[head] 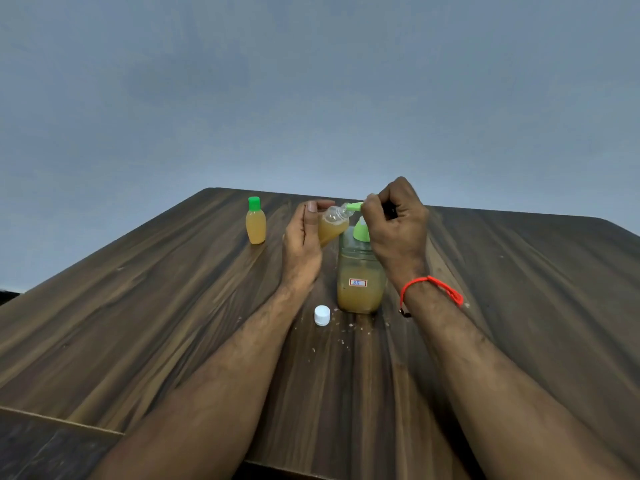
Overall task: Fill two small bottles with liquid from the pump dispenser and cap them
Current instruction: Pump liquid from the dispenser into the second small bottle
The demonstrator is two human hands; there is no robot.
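Small clear plastic bottle (pixel 331 225), half-full of amber liquid, is tilting in the gripping left hand (pixel 302 242) against the green pump dispenser's (pixel 361 271) nozzle; the right hand (pixel 396 226) is pressing closed around the pump head, seemingly. Misalignment risks spilling.

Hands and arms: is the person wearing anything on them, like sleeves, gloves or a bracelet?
No sleeves or gloves show: both forearms are bare right to the picture's bottom edge. The right hand has a thin red-orange thread band tied round its wrist, with a small dark bead hanging from it. The left hand wears nothing. No rings show on the fingers.
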